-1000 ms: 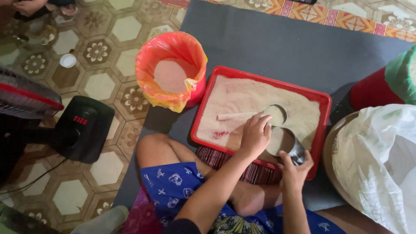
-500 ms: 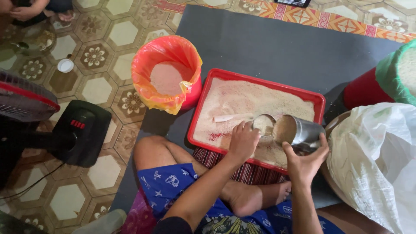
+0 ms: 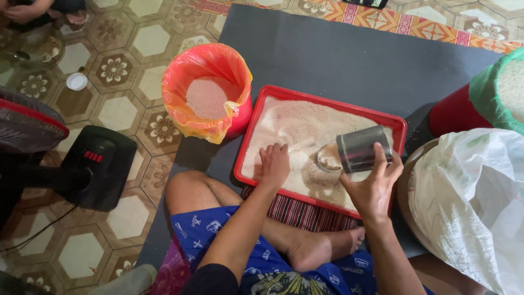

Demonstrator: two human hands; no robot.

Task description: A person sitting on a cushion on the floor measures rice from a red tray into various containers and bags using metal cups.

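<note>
A red rectangular tray (image 3: pixel 327 101) spread with pale rice grains rests on my lap and the dark mat. My left hand (image 3: pixel 274 163) lies palm down on the grains near the tray's front left, fingers together. My right hand (image 3: pixel 372 184) grips a metal can (image 3: pixel 362 147), tipped on its side over the tray's right half, its mouth toward the left. A bare round patch (image 3: pixel 329 158) shows in the grains just below the can's mouth.
A bucket lined with an orange bag (image 3: pixel 206 90), holding rice, stands left of the tray. A white sack (image 3: pixel 469 202) sits at my right, a red bucket with a green liner (image 3: pixel 480 98) behind it. A black fan base (image 3: pixel 93 164) stands at left; another person's feet (image 3: pixel 33 11) are at top left.
My right hand lifted the can out of the grains and tipped it sideways above the tray. My left hand slid left and toward me across the rice.
</note>
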